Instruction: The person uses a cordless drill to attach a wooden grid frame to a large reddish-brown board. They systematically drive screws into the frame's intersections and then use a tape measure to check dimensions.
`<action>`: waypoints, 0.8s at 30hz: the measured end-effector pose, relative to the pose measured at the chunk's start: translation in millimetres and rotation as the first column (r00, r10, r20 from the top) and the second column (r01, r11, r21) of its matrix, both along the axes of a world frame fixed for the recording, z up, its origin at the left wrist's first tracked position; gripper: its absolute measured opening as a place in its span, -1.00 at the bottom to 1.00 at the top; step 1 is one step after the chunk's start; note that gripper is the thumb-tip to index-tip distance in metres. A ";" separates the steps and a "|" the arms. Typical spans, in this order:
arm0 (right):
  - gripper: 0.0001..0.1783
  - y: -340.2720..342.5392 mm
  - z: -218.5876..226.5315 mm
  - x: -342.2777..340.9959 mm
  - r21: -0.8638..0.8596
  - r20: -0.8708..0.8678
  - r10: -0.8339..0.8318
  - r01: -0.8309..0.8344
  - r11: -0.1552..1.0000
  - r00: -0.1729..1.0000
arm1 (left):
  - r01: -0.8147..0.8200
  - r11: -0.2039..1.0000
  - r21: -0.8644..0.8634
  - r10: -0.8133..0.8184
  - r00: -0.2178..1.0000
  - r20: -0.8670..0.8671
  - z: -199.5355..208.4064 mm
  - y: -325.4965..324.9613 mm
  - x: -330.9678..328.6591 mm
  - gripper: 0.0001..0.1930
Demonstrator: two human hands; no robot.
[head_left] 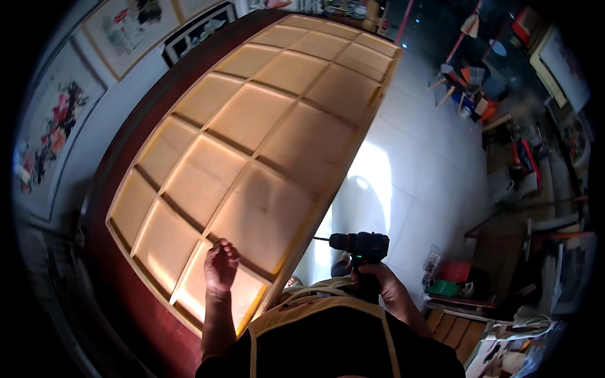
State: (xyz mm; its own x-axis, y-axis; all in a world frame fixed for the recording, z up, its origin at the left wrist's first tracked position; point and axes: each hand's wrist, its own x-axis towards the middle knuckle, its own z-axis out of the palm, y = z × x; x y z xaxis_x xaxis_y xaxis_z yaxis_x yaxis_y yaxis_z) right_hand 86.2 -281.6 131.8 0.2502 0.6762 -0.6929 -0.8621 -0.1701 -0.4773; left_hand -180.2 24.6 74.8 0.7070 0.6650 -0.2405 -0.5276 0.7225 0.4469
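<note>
A large wooden lattice frame [265,132] with several pale square panels lies on a dark red table [120,164], stretching away from me. My left hand [220,264] hovers over the frame's near end, fingers loosely curled, holding nothing I can see. My right hand [378,280] grips the handle of a black cordless drill [359,244] with a green light. The drill's bit [321,239] points left at the frame's right side rail, close to its outer edge.
White tiled floor [416,157] lies to the right of the table. Framed flower paintings [53,132] lean along the left wall. Cluttered stools, boxes and wooden parts fill the far right. I wear a black top with a tan apron [328,315].
</note>
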 end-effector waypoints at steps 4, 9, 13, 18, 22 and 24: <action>-0.65 -37.3 -43.7 65.4 0.084 -0.072 -0.081 0.087 0.993 0.994 | 0.246 0.967 -0.061 -0.250 0.964 -0.091 13.7 -28.8 141.1 -0.75; -0.62 -79.5 -39.1 166.0 0.105 0.062 -0.258 0.251 0.962 0.964 | 0.362 0.925 -0.116 -0.376 0.913 -0.156 -29.1 -71.1 300.3 -0.76; -0.58 -112.8 -47.7 258.4 0.227 0.166 -0.323 0.283 0.932 0.932 | 0.528 0.849 -0.027 -0.525 0.835 -0.163 -21.9 -91.2 405.9 -0.77; -0.55 -120.6 -54.8 360.1 0.252 0.086 -0.359 0.329 0.910 0.929 | 0.480 0.855 -0.197 -0.508 0.851 -0.134 -7.3 -88.9 519.2 -0.75; -0.56 -101.3 -66.8 461.8 0.222 0.095 -0.255 0.229 0.948 0.962 | 0.460 0.839 -0.290 -0.447 0.887 0.115 -2.7 -61.1 610.7 -0.72; -0.53 -85.4 -63.4 520.8 0.174 0.115 -0.237 0.215 0.961 0.965 | 0.437 0.868 -0.235 -0.406 0.898 0.169 -1.6 -38.1 667.3 -0.73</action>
